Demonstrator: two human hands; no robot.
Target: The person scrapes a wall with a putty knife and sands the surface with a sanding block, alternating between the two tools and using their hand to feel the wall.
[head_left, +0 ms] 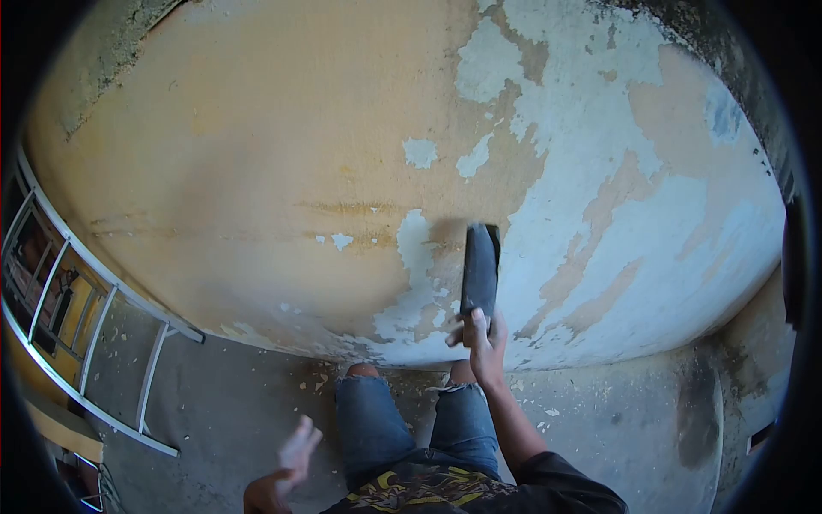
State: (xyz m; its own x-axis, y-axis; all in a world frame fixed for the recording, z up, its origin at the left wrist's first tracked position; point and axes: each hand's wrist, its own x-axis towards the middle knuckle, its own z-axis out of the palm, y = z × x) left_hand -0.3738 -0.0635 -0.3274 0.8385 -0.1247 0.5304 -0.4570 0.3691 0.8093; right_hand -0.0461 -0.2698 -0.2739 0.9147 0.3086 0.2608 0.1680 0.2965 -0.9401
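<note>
Dark slab-like tool (480, 267): clamped at its lower end in the right hand (485, 343), its long body pointing up the wall (282, 171). Judged light enough for one hand, stiff along its length and not readily broken; its smooth-looking face may prove slippery. Recommended hold: the lower end, fingers wrapped firmly around it, clear of the upper edge. Left hand (295, 454), blurred, appears to hold nothing, its fingers apart, well away from the tool. Beyond, the wall shows flaking paint; whether the tool's upper end touches it cannot be told. Off to the left, a metal ladder (113, 283) is noted above the floor (257, 411)
</note>
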